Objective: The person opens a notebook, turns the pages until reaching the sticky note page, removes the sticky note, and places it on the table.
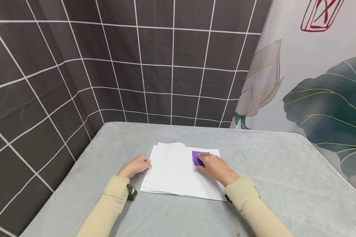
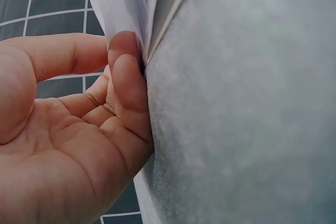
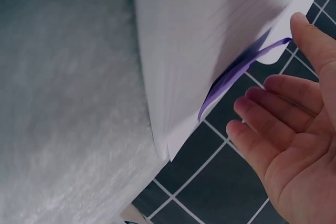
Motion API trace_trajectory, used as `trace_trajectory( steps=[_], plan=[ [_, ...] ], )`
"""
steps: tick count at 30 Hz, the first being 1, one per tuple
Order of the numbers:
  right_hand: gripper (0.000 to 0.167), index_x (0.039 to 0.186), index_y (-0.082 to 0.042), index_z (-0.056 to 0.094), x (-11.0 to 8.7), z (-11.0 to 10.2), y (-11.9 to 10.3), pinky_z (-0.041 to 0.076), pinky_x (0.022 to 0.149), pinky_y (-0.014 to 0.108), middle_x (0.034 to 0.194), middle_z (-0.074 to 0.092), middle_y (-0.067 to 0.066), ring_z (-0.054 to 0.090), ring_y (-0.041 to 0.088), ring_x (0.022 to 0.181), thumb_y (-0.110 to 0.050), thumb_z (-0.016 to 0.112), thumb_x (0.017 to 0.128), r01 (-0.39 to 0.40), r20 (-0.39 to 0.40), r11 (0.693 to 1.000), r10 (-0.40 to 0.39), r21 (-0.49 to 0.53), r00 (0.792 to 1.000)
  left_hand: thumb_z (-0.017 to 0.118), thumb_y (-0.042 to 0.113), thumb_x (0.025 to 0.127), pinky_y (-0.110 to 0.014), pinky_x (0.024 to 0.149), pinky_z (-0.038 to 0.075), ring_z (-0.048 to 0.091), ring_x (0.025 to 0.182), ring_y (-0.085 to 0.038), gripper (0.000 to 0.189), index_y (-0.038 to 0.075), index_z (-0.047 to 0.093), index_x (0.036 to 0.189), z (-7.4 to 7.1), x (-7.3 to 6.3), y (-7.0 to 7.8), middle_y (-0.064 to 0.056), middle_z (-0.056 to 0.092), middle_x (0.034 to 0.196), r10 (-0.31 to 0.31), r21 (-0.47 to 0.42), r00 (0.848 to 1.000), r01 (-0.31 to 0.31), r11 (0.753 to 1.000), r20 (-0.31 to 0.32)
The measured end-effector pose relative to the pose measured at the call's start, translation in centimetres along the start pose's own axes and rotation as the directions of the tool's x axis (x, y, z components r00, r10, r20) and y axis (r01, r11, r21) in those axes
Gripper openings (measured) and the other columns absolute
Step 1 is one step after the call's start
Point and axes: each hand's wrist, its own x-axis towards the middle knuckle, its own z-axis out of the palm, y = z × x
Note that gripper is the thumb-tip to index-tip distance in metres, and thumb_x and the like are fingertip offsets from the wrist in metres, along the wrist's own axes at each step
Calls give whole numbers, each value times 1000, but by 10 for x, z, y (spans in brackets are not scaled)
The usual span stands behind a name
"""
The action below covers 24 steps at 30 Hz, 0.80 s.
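An open notebook with white ruled pages lies on the table. My left hand is at its left edge; in the left wrist view its thumb and finger pinch the page edges. On the right page sits a small purple sheet of paper, partly covered by my right hand. Seen from the right wrist, the purple sheet curves up off the page, and one fingertip touches its end. The right hand's other fingers are loosely bent, apart from the sheet.
A grey cloth-covered table surrounds the notebook. Behind and to the left hangs a dark curtain with white grid lines. A pale curtain with leaf patterns hangs at the right. Each wrist wears a small black device.
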Motion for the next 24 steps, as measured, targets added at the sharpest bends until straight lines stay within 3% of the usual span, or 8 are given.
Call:
trace_trajectory(
  steps=[5,8,12,15,24],
  plan=[
    [33,100,0,65,1,5,-2,53,80,43,106,68,17,67,31,90,-26,73,84,-4,6,999,5,-37,1000,55,2,85,-21,56,40,46,59,-10,6,-3,57,88,1,0,-2,-1,46,68,-4,8,1000,4,1000,-4],
    [34,106,2,66,1,7,-2,53,83,44,110,68,17,68,33,95,-22,74,83,12,-17,998,-14,-63,1000,55,2,85,-21,56,40,46,59,-10,5,-2,58,87,0,0,-2,-1,46,68,-10,-3,1000,10,1000,-7],
    [13,86,-3,67,1,8,-1,53,68,39,82,69,10,65,26,70,-14,74,82,57,-62,995,-62,-85,996,55,2,85,-21,56,39,45,59,-10,4,-1,57,86,1,1,-3,0,45,67,-11,2,1000,11,1000,-9],
    [16,72,-8,61,1,9,-1,49,57,38,65,62,5,57,22,56,-9,74,81,80,-90,992,-89,-96,992,55,2,85,-21,56,39,45,58,-10,3,0,57,86,1,2,-3,0,44,66,-17,10,1000,18,1000,-12],
    [17,68,-8,64,2,6,-1,49,55,36,64,65,7,59,20,56,-7,70,84,38,-102,997,-45,-66,994,55,3,87,-22,56,38,44,59,-10,5,-1,59,88,1,2,0,0,44,67,-34,25,999,35,999,-18]
  ],
)
